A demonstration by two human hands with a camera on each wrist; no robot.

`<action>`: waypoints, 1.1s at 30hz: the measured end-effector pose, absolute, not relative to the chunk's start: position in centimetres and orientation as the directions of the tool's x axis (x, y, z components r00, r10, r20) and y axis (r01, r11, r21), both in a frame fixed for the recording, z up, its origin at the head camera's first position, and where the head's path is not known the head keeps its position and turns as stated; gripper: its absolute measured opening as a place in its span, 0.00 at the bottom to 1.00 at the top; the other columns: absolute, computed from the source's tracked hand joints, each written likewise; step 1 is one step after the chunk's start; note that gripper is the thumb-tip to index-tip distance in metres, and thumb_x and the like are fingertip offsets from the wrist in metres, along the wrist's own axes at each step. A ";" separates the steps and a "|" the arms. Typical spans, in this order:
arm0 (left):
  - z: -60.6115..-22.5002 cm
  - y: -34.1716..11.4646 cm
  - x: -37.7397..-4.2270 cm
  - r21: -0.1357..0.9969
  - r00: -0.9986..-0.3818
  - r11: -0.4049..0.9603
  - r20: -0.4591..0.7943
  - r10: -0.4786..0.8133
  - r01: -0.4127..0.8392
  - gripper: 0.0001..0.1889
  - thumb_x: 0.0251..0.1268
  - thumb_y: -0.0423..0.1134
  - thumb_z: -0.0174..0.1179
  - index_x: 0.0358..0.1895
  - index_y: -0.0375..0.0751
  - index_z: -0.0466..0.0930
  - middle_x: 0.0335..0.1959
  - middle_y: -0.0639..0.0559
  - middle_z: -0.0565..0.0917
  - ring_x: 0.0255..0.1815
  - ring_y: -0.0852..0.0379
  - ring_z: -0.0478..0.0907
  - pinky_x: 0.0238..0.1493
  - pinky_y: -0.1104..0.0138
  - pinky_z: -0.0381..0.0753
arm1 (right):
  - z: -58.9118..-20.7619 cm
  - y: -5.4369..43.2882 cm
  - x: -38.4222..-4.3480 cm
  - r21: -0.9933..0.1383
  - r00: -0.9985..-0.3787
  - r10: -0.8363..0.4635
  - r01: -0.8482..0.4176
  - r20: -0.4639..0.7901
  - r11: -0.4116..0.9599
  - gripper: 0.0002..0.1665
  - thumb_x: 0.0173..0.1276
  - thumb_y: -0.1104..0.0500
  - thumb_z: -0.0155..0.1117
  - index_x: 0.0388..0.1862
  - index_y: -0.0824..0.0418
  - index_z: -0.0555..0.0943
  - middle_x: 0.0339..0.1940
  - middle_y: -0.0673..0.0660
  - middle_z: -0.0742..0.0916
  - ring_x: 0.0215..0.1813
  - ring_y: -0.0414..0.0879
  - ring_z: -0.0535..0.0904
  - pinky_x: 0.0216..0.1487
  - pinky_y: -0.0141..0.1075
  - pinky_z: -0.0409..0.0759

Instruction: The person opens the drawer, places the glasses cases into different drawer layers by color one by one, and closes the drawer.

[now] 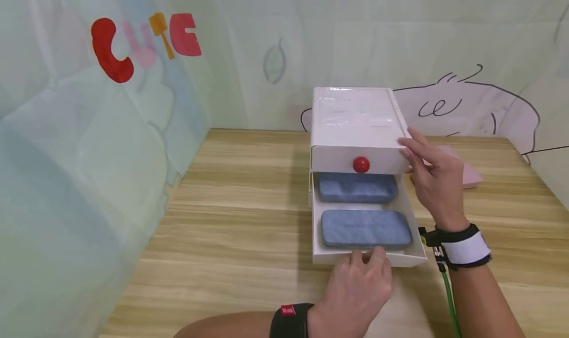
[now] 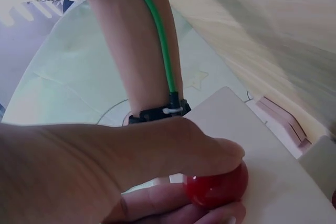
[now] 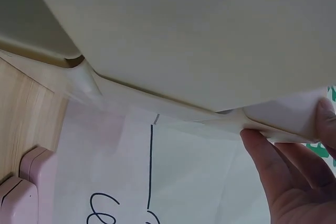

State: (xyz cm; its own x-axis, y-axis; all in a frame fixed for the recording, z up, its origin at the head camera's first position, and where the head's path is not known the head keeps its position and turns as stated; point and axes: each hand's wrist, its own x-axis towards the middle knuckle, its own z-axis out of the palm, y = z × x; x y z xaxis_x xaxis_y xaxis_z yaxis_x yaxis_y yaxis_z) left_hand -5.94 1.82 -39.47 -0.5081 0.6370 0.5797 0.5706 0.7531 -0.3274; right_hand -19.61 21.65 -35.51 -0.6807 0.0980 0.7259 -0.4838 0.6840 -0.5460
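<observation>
A white two-drawer box (image 1: 355,118) stands on the table, its lower drawer (image 1: 324,259) pulled out and its upper drawer in. Two blue oblong cases lie in the lower drawer: the front case (image 1: 365,229) shows fully, while the rear case (image 1: 357,189) is partly under the upper drawer. My left hand (image 1: 355,291) is at the lower drawer's front; in the left wrist view its thumb and fingers pinch that drawer's red round knob (image 2: 216,186). My right hand (image 1: 437,177) holds the box's upper right front edge, fingertips on top and side.
Pink case-like objects (image 1: 472,176) lie on the wood-grain table (image 1: 231,219) right of the box, partly hidden by my right hand. A second red knob (image 1: 361,164) sits on the upper drawer. Printed cloth walls stand behind and left. A green cable (image 1: 450,293) runs along my right forearm.
</observation>
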 end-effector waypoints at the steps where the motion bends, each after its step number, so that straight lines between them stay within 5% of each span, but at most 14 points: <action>1: -39.5 1.8 -6.0 -0.324 -0.512 0.755 0.579 0.634 0.570 0.04 0.58 0.37 0.61 0.30 0.50 0.85 0.30 0.58 0.74 0.22 0.63 0.71 0.19 0.72 0.67 | -35.5 21.6 -19.6 -0.546 -0.681 0.099 -0.481 0.726 0.686 0.16 0.69 0.65 0.67 0.54 0.58 0.88 0.65 0.55 0.83 0.64 0.44 0.82 0.29 0.14 0.67; 8: -39.5 1.6 -6.3 -0.309 -0.526 0.745 0.551 0.647 0.592 0.02 0.55 0.39 0.66 0.32 0.49 0.84 0.31 0.57 0.73 0.23 0.62 0.72 0.21 0.73 0.70 | -35.5 21.5 -19.8 -0.548 -0.680 0.097 -0.488 0.727 0.680 0.15 0.69 0.65 0.68 0.54 0.59 0.88 0.65 0.57 0.83 0.63 0.52 0.82 0.42 0.11 0.74; 15: -39.2 1.6 -6.4 -0.294 -0.532 0.723 0.516 0.671 0.626 0.06 0.55 0.41 0.70 0.36 0.48 0.85 0.34 0.57 0.75 0.26 0.62 0.74 0.22 0.73 0.72 | -35.5 21.9 -19.8 -0.523 -0.668 0.087 -0.487 0.739 0.700 0.16 0.67 0.66 0.69 0.53 0.57 0.89 0.64 0.55 0.84 0.62 0.49 0.83 0.22 0.19 0.60; 28: -39.1 1.6 -6.5 -0.285 -0.531 0.718 0.514 0.674 0.636 0.09 0.53 0.41 0.71 0.38 0.48 0.85 0.35 0.56 0.76 0.27 0.61 0.75 0.22 0.73 0.73 | -35.6 22.1 -19.6 -0.490 -0.669 0.051 -0.487 0.741 0.723 0.18 0.66 0.67 0.69 0.54 0.57 0.88 0.64 0.56 0.83 0.62 0.57 0.83 0.24 0.17 0.61; 30: -39.1 1.6 -6.5 -0.284 -0.533 0.718 0.511 0.674 0.636 0.09 0.54 0.41 0.71 0.38 0.48 0.86 0.35 0.57 0.76 0.27 0.61 0.75 0.23 0.73 0.73 | -35.5 22.1 -19.7 -0.486 -0.667 0.050 -0.488 0.743 0.725 0.18 0.66 0.67 0.69 0.54 0.57 0.88 0.64 0.55 0.83 0.61 0.55 0.84 0.24 0.17 0.61; 33: -39.1 1.7 -6.6 -0.271 -0.541 0.717 0.503 0.674 0.642 0.08 0.56 0.41 0.71 0.39 0.48 0.86 0.34 0.57 0.76 0.27 0.61 0.75 0.22 0.73 0.74 | -35.5 22.1 -19.6 -0.485 -0.667 0.052 -0.484 0.744 0.729 0.18 0.66 0.66 0.69 0.54 0.56 0.88 0.65 0.55 0.83 0.58 0.38 0.84 0.23 0.18 0.60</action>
State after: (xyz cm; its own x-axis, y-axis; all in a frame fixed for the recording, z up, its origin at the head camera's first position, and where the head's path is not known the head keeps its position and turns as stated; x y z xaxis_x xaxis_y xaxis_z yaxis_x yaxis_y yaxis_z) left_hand -6.58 1.68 -39.07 -0.5412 0.6740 0.5027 0.6417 0.7175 -0.2711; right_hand -19.65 22.10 -35.48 -0.6667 0.0519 0.7435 -0.4836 0.7290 -0.4845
